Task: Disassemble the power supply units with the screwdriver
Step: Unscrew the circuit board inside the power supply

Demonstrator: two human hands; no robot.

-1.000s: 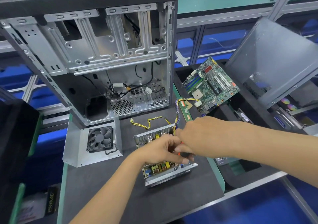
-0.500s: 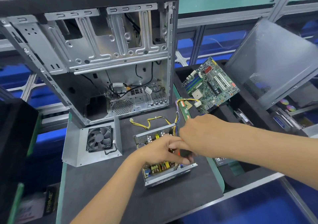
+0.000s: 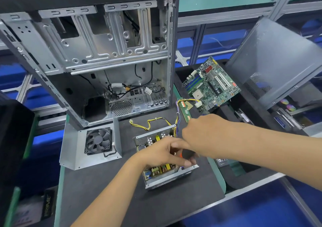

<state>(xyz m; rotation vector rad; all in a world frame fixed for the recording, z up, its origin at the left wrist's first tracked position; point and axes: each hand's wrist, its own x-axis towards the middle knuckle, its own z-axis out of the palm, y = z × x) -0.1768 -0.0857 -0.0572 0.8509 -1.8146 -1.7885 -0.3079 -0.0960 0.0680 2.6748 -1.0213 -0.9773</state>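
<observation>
screwdriver (image 3: 187, 154) in R hand (image 3: 203, 136), over open PSU (image 3: 165, 158)

I counted one opened power supply unit (image 3: 163, 158) near the mat's front edge, one fan cover (image 3: 90, 144) at its left edge, one empty computer case (image 3: 97, 55) at the back, one motherboard (image 3: 211, 85), one side panel (image 3: 275, 57), and one screwdriver (image 3: 187, 154).

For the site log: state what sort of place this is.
Probably an electronics teardown or recycling workstation: a stripped computer case, a loose motherboard and an opened power supply unit sit on a matted bench.
</observation>
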